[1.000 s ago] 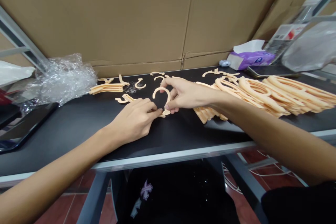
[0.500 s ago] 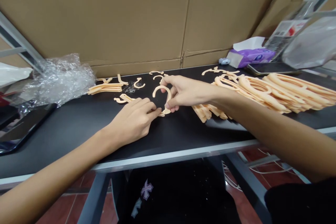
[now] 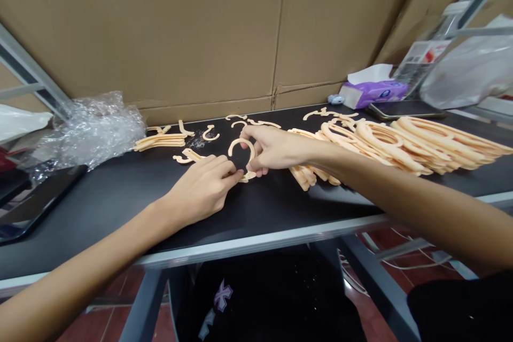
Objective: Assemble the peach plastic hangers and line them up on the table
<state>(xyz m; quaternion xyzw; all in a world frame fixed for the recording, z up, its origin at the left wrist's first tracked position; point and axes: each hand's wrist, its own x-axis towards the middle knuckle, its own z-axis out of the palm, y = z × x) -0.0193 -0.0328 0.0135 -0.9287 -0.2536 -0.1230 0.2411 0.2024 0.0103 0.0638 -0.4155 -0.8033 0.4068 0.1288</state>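
My right hand [image 3: 269, 148] grips a pale orange plastic hanger hook [image 3: 241, 142], its curve standing up and opening to the left. At the foot of the hook, my left hand [image 3: 206, 184] has its fingers pinched on a small pale orange hanger piece [image 3: 249, 176], most of which the fingers hide. Just behind the left hand lies another hanger piece [image 3: 188, 156], partly covered by the knuckles. Loose hooks, such as one hook [image 3: 210, 133], lie farther back on the black table [image 3: 120, 200].
Stacked hanger parts [image 3: 160, 142] lie at left beside crumpled clear plastic wrap [image 3: 106, 125]. Many hangers [image 3: 417, 144] are piled at right. Behind them are a phone [image 3: 406, 110] and purple tissue pack [image 3: 374, 93]. A dark tablet-like device [image 3: 44, 200] lies far left; cardboard [image 3: 200, 32] walls the back.
The camera view has shifted slightly, so everything sits a little lower and more to the left. Both hands keep the same hold on the hook and the piece at its foot.
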